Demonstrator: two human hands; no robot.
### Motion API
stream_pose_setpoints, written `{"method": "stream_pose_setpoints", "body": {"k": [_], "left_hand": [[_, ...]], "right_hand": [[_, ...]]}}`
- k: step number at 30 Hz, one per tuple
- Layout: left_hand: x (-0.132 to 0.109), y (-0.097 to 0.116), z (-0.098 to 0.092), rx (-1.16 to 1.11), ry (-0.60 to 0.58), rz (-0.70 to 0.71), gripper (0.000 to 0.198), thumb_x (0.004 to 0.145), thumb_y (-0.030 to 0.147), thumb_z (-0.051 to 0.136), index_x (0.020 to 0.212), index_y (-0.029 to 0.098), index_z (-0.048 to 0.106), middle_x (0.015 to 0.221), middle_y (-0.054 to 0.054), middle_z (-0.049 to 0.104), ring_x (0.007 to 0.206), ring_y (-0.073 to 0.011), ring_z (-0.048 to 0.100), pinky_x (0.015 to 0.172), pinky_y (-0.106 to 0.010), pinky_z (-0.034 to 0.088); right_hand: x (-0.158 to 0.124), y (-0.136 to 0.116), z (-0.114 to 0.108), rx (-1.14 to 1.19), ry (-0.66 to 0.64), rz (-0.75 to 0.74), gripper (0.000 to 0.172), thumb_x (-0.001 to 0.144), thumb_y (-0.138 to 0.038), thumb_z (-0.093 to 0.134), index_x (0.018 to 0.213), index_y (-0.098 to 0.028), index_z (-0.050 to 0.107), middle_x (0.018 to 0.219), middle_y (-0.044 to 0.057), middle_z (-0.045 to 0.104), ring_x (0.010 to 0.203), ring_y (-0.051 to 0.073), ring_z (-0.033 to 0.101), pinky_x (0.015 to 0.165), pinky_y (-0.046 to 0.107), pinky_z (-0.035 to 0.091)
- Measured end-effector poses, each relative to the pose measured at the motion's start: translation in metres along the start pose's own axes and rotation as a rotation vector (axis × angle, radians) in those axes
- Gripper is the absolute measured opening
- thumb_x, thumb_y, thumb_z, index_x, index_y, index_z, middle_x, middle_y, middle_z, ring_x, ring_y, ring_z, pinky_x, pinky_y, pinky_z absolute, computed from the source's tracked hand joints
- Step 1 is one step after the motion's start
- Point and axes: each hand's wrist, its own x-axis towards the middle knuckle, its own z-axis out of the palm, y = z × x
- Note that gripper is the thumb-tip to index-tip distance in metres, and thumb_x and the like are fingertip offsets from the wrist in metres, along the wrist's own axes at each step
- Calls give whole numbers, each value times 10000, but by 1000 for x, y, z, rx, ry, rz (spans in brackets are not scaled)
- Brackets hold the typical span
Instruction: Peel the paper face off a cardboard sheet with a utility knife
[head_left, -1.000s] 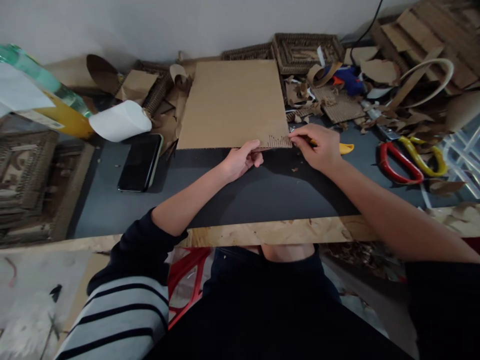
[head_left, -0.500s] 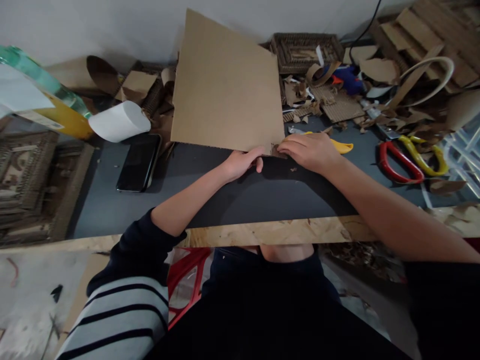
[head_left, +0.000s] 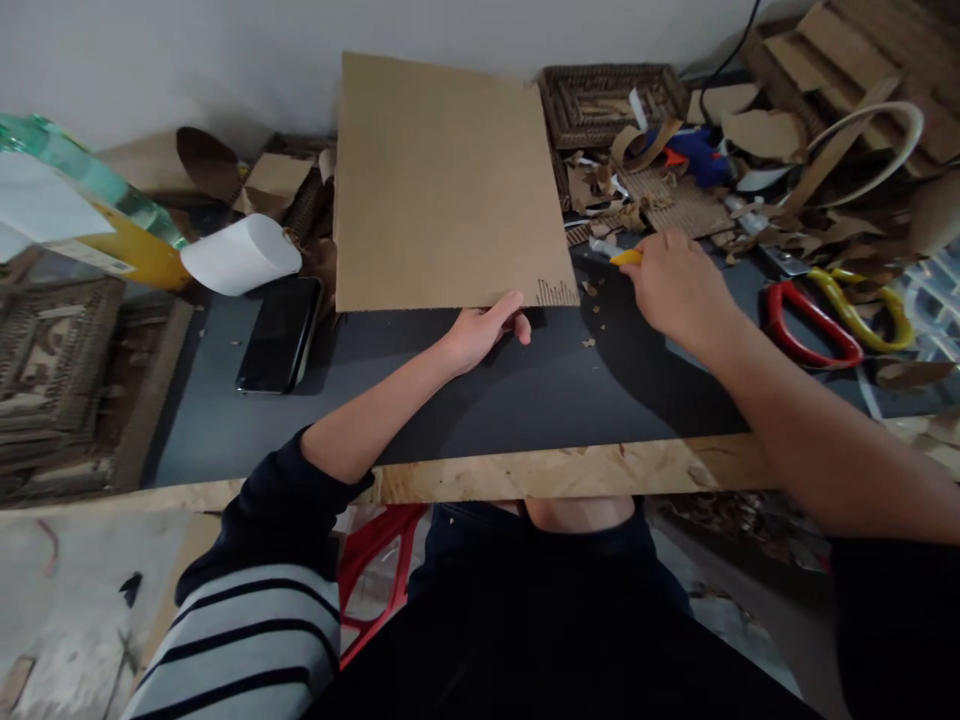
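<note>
A large cardboard sheet (head_left: 450, 190) rises from the dark table mat, with short dark lines along its lower right corner. My left hand (head_left: 487, 332) pinches its bottom edge, thumb on the front and fingers behind. To the right of the sheet, my right hand (head_left: 679, 285) is closed around a yellow-handled tool (head_left: 627, 257), whose pale tip points left towards the sheet without touching it. Small cardboard bits (head_left: 589, 343) lie on the mat between the hands.
A phone (head_left: 279, 335), a white roll (head_left: 240, 255) and a bottle (head_left: 127, 190) are on the left. Red-handled scissors (head_left: 810, 330), cardboard scraps (head_left: 675, 205) and a woven tray (head_left: 611, 105) occupy the right. Stacked woven pieces (head_left: 56, 370) fill the far left.
My right hand has left the sheet's corner, moved right and taken hold of the yellow-handled tool. The sheet has tilted and its top has shifted left and down; my left hand stays on its edge.
</note>
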Motion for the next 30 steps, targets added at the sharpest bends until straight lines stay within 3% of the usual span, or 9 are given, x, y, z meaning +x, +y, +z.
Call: {"method": "stream_pose_setpoints", "body": {"k": [2,6,9,13,18,23,30], "left_hand": [[-1,1,1,-27,37,-1,465,1112,283,576,659,202,640,624,29,635,584,-106,583,726,-283,477],[-2,11,4,-112,66,-40,452,1138,249,537,695,208,615,609,44,595,561,-104,561,737,-277,498],[-2,18,6,-130,57,-71,485,1155,230,475,683,210,582,608,36,581,594,-111,587,760,-278,518],[-3,16,5,-54,40,-65,539,1164,321,504,643,208,581,623,16,587,626,-122,595,763,-286,519],[-3,4,-1,64,1,-13,549,1132,439,595,634,210,633,627,17,586,614,-123,559,699,-286,470],[-3,1,-6,149,11,-35,561,1101,520,634,627,222,651,621,15,568,622,-135,561,666,-294,445],[-3,1,-4,112,-26,-8,569,1137,390,583,599,211,639,592,20,582,601,-112,519,680,-274,429]], "right_hand": [[0,-8,4,43,64,29,441,1121,-535,481,1215,-143,660,1224,302,707,984,389,742,819,501,571],[-5,-19,-5,122,155,-28,312,1072,-466,523,1173,-226,694,1005,143,775,797,316,716,704,446,545],[-10,-25,-21,195,178,-69,279,1056,-477,562,1108,-278,752,919,86,801,823,317,730,713,450,554],[-13,-34,-38,312,147,-223,414,1106,-626,533,1195,-325,804,1115,86,842,1009,326,774,857,484,582],[-10,-35,-32,230,135,-311,634,1042,-814,550,1236,-288,846,1014,110,846,908,324,769,800,483,543],[-9,-26,-25,213,135,-332,644,1030,-816,569,1244,-283,861,1016,133,846,885,334,770,795,500,544],[-10,-24,-24,175,134,-369,612,1014,-809,581,1189,-299,869,1001,105,852,892,335,776,805,508,559]]}}
